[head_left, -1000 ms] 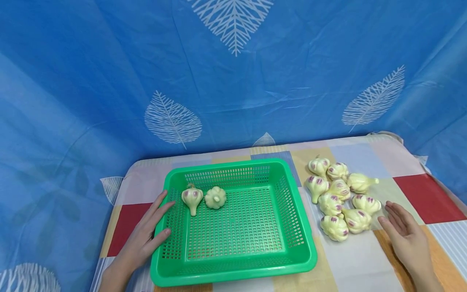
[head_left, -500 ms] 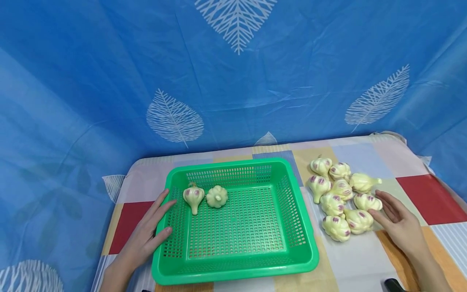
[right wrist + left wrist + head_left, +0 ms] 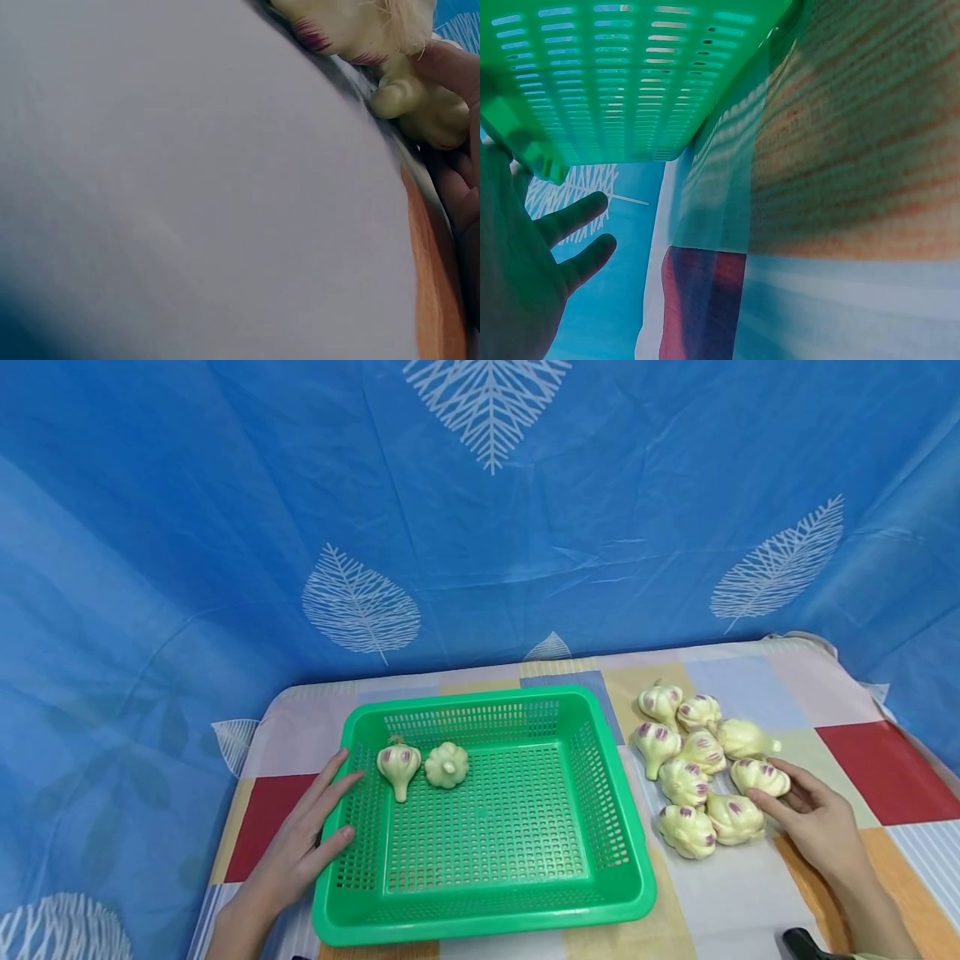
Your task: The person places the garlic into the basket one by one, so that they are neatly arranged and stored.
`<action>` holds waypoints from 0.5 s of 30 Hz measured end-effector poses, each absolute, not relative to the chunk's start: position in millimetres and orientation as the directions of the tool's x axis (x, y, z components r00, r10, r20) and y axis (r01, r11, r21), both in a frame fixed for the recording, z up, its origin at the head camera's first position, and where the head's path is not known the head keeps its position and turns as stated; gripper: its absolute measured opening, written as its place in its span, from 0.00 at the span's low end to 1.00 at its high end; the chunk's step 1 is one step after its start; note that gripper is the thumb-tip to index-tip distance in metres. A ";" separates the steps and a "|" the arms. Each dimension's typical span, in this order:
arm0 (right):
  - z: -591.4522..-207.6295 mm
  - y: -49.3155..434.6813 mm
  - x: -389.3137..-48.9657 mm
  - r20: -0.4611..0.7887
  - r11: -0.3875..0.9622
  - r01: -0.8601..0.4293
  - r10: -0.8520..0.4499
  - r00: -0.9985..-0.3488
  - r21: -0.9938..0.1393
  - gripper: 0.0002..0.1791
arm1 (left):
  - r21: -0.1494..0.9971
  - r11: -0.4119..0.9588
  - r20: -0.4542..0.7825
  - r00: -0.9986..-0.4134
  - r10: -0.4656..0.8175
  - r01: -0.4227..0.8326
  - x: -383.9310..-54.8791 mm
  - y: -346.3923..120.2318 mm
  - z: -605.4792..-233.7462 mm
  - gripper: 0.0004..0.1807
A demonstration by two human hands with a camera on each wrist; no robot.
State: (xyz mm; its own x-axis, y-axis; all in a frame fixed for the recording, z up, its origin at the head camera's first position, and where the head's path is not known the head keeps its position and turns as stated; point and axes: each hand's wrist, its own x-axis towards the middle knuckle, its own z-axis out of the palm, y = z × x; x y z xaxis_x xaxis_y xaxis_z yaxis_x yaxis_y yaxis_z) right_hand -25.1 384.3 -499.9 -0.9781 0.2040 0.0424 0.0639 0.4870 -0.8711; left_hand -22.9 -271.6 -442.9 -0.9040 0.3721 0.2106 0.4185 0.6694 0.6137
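My left hand (image 3: pixel 303 835) rests at the left rim of a green plastic basket (image 3: pixel 487 922), its fingers spread and fairly straight. Inside the basket lie a purple-streaked garlic bulb (image 3: pixel 399 764) and a paler garlic bulb (image 3: pixel 447 765), side by side at the back left. Over on the right, my right hand (image 3: pixel 821 818) pinches a garlic bulb (image 3: pixel 760 777) between thumb and fingers at the edge of a pile. In the right wrist view that bulb (image 3: pixel 435 116) shows its stem, partly covered by the thumb. The left wrist view shows the hand (image 3: pixel 525 255) beneath the basket's rim.
Several more garlic bulbs (image 3: pixel 682 779) are heaped right of the basket, touching one another. A checked cloth (image 3: pixel 720 902) covers the table, and a blue leaf-patterned curtain (image 3: pixel 525 527) hangs behind it. Something black (image 3: pixel 802 943) shows near the right forearm.
My right hand has moved left and slightly up to the pile and taken hold of the outermost garlic bulb. The left hand and basket have stayed put.
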 end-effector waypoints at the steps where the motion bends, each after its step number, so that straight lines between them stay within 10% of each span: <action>1: -500.1 384.1 -25.4 0.043 0.467 0.068 0.224 -0.974 -0.881 0.34 | 0.614 0.669 0.212 -0.904 0.372 0.419 -22.9 -271.6 -442.9 0.40; 15: -493.5 386.2 -19.3 -0.021 0.307 0.124 0.321 -0.947 -0.944 0.29 | 0.611 0.670 0.216 -0.903 0.372 0.422 -22.3 -271.3 -442.2 0.39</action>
